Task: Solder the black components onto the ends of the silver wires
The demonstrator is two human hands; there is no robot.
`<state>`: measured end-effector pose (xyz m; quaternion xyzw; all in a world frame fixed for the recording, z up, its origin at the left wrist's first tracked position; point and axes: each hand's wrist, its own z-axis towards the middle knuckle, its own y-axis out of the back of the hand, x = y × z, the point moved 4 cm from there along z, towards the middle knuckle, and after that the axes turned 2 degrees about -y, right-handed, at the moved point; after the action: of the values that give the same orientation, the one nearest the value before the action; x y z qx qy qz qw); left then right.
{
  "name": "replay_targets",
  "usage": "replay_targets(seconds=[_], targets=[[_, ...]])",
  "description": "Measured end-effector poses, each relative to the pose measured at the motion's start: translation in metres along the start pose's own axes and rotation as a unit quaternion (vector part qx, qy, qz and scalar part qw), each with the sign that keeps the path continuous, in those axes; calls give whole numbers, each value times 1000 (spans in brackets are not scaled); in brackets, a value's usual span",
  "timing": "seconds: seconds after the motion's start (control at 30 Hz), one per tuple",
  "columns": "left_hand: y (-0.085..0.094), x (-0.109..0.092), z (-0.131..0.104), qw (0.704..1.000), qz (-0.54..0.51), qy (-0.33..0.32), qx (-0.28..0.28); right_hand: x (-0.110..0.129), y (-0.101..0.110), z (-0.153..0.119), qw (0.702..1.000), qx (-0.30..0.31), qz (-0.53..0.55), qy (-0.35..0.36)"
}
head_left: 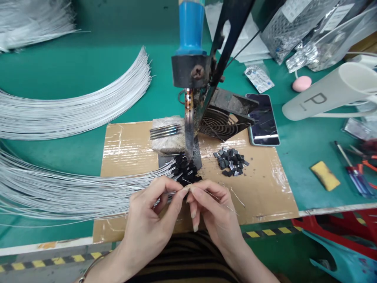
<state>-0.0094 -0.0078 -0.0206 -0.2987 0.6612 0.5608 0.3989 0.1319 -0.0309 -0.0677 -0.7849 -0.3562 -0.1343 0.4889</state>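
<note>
My left hand [156,212] and my right hand [215,206] meet low in the middle of the view, thumb and finger of each pinched, fingertips touching. Between the tips is a thin wire, mostly hidden by the fingers. Fine silvery strands [225,205] trail across my right hand towards the lower right. Just beyond my fingertips lies a cluster of black connectors [185,169] on the ends of a bundle of grey-white wires [88,184], which runs off to the left behind my left hand. Above the cluster points the tip of a soldering iron [189,133], its blue handle clamped in a black stand.
A cardboard sheet [126,149] carries a pile of loose black pieces [231,161] and a pale block [167,145] with metal rods. A black fan [220,122] stands behind. A second wire bundle [73,114] lies left; a phone [265,122], mug [330,94] and yellow sponge [324,175] lie right.
</note>
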Motion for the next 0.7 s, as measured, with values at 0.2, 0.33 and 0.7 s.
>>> replay_targets(seconds=[0.2,0.33,0.7], targets=[[0,1,-2,1000,-3,9,8,0,0,0,1000,2,-2,-2],[-1,2,-3,1000,-12,18,19,-1,2,1,1000,-4,4,-10],[-3,7,-4,998,-41,47,23,0,1,-1,1000,1,3,-9]])
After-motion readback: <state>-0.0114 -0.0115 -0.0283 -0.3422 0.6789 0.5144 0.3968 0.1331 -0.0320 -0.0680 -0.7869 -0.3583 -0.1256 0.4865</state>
